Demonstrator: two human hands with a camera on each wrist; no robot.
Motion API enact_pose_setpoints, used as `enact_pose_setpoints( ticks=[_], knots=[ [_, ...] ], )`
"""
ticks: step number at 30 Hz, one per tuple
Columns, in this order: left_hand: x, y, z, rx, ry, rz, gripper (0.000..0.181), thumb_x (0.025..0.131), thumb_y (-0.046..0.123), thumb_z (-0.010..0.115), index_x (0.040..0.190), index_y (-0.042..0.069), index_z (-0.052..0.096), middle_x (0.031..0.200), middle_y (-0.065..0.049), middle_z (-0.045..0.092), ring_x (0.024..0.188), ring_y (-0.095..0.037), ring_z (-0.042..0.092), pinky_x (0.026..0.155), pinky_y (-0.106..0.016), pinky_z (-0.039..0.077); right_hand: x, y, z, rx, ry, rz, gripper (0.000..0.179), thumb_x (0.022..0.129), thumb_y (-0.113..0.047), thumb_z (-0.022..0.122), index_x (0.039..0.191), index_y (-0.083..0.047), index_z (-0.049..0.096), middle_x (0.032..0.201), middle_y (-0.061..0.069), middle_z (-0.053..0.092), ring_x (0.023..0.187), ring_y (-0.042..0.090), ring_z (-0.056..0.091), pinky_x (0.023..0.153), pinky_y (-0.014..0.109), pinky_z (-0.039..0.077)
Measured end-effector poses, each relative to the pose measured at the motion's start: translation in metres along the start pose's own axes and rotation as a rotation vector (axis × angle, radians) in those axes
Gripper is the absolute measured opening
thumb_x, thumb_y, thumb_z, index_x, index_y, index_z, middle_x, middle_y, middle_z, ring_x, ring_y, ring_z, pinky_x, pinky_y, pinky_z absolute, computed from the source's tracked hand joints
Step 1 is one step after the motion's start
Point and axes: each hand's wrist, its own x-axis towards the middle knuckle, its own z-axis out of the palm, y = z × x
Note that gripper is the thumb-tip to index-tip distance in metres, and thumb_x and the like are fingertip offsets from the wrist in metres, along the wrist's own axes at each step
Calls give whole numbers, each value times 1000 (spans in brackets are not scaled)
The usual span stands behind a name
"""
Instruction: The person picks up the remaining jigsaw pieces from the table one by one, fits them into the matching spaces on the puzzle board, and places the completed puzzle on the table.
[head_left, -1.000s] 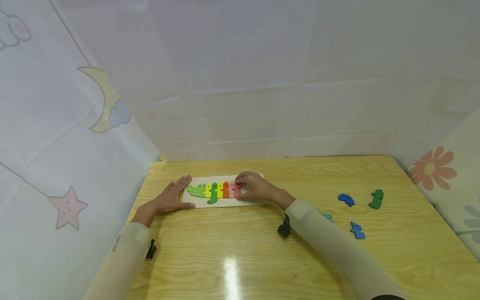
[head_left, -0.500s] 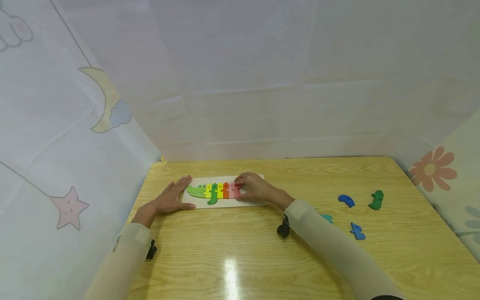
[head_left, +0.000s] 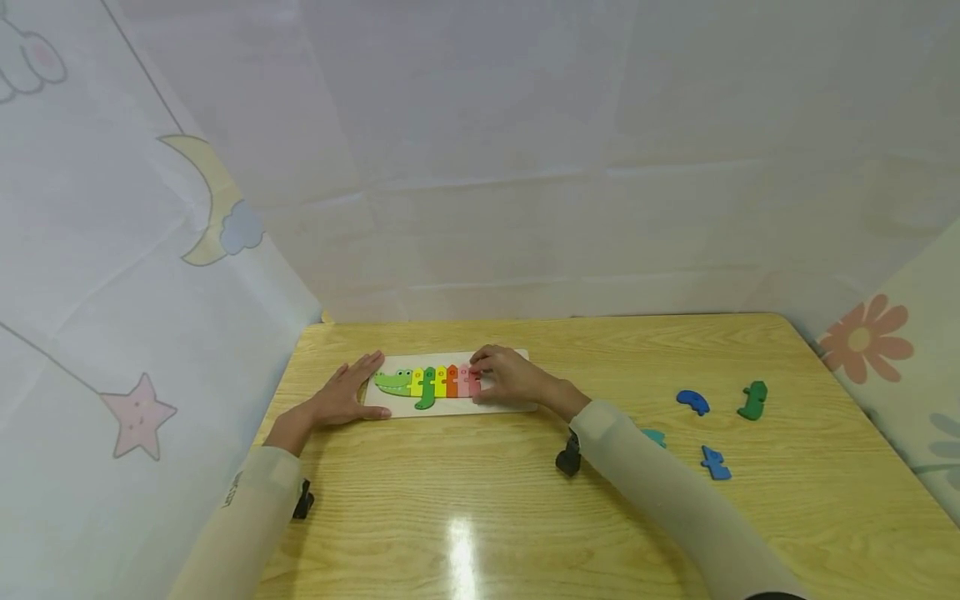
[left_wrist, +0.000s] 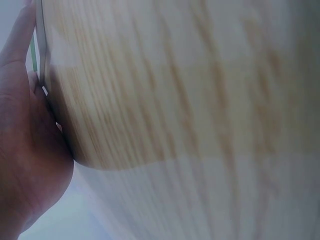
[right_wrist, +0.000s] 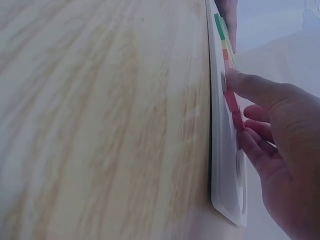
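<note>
A pale wooden puzzle board (head_left: 459,407) lies near the back of the table, with a crocodile's light-green head (head_left: 393,383) at its left end. Yellow, green, orange and pink pieces run to the right from it. My left hand (head_left: 341,397) rests at the board's left end, its straight fingers at the far corner and thumb along the near edge. With thumb and fingertips, my right hand (head_left: 515,377) pinches a red puzzle piece (head_left: 475,384) at the row's right end. In the right wrist view, the red piece (right_wrist: 232,101) sits low over the board, partly covered by fingers.
Loose on the table's right side lie a dark-blue curved piece (head_left: 693,402), a green piece (head_left: 753,400), a blue piece (head_left: 716,462) and a teal piece (head_left: 655,437) partly behind the right sleeve. Printed cloth walls stand behind and beside the table (head_left: 420,517).
My right fingers shift very slightly at the red piece. The left hand, board and loose pieces stay in place.
</note>
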Motion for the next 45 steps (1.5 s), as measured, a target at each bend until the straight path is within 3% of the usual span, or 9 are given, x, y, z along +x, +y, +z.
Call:
enact_pose_setpoints(
  ticks=[6,15,20,26,33,37,45],
  knots=[
    [-1,3,-1,0,6,8,114,91,55,79,171,7,13,178,-16,10,163,-42,7,128,-66,-1,-4,0,-2,16,26,-11,51,92,-30,86,131,-1,74,135,13,65,124,28,62,111,46,51],
    [-6,19,-9,-5,15,22,114,91,55,79,168,-1,16,176,-23,13,161,-47,10,125,-70,2,-4,2,0,30,32,-16,46,93,-29,86,128,-1,75,133,11,65,124,27,62,111,44,51],
    [-6,14,-7,-5,28,24,115,90,55,80,169,0,17,176,-22,13,161,-46,9,125,-70,1,-3,1,1,29,24,-6,46,93,-28,85,128,0,75,134,12,65,124,27,62,110,44,52],
    [-4,14,-9,11,-3,-14,115,91,55,79,170,2,14,177,-19,10,163,-43,7,127,-66,-1,-2,-1,0,26,20,0,47,93,-27,86,129,1,75,134,13,65,124,28,62,110,43,52],
    [-2,7,-4,-11,20,34,115,91,57,78,170,3,15,177,-20,11,162,-46,8,126,-69,0,-3,0,1,22,20,23,49,92,-28,86,130,0,74,136,13,63,126,28,61,111,44,51],
    [1,-1,0,-5,12,22,115,91,57,79,171,8,13,178,-15,9,163,-41,7,127,-66,-2,-5,-1,-1,29,23,33,51,92,-30,87,132,-1,74,138,13,63,128,29,59,114,46,49],
    [1,-2,0,-9,-1,-5,115,91,57,79,172,12,11,179,-10,7,165,-37,5,129,-63,-3,-10,3,-3,-7,57,-4,50,92,-32,86,131,-4,74,137,13,65,128,31,61,112,49,50]
  ],
)
